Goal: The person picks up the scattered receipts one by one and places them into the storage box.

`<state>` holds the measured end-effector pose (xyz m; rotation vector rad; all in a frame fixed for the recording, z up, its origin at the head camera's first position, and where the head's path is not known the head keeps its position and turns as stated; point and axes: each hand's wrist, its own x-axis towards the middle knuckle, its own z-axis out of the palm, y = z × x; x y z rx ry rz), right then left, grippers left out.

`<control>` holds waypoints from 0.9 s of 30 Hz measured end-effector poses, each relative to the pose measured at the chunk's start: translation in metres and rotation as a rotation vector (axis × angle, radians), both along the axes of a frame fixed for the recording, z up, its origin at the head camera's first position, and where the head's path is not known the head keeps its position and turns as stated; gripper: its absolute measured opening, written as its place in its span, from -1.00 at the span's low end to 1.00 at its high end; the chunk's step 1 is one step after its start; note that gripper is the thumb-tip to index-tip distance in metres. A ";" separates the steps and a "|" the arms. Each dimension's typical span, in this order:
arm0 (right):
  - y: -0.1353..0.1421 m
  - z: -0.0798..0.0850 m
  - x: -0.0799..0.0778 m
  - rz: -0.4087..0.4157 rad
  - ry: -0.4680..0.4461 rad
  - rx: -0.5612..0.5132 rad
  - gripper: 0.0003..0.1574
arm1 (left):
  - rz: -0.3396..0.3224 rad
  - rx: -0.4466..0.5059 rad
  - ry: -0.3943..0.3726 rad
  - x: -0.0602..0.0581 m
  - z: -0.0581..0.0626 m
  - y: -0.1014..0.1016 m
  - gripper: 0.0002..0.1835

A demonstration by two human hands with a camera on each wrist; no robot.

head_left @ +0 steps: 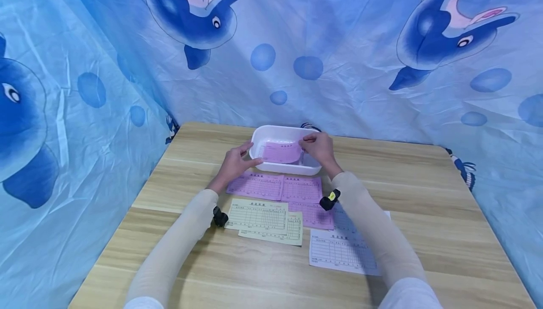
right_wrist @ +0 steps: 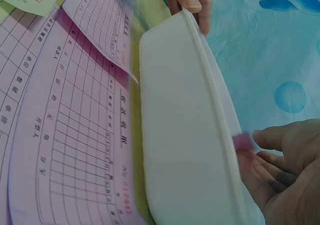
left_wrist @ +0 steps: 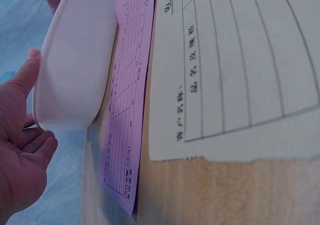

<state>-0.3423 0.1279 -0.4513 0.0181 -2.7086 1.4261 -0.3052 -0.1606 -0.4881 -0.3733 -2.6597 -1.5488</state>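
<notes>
A white plastic container (head_left: 292,168) stands toward the back of the table. My left hand (head_left: 237,163) holds its left end, thumb on the near rim and fingers at the end wall; the left wrist view shows this hand (left_wrist: 22,145) against the rim. Inside the container is a pink receipt slip (head_left: 280,152). Its right edge is pinched by my right hand (head_left: 320,148), above the container's right part. From the right wrist, the thumb and fingers of the right hand (right_wrist: 280,165) meet at a pink paper corner (right_wrist: 242,140) beyond the rim.
Several pink receipt slips (head_left: 256,186) lie in front of the container. Nearer are overlapping pale green slips (head_left: 259,215). White slips (head_left: 339,250) lie at the right, partly under my right forearm. A blue dolphin-print curtain (head_left: 339,26) borders the wooden table (head_left: 203,266).
</notes>
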 end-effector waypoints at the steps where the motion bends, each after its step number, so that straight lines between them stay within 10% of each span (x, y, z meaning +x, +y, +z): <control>1: 0.001 0.001 0.000 0.000 0.002 0.008 -0.72 | 0.000 0.001 0.002 0.000 0.000 0.000 -0.11; 11: 0.025 0.029 0.010 0.062 0.076 0.035 -0.65 | -0.006 -0.001 -0.005 0.001 0.002 0.001 -0.11; 27: 0.095 0.078 0.067 0.035 0.241 0.143 -0.52 | -0.016 0.014 0.000 0.002 0.001 0.000 -0.12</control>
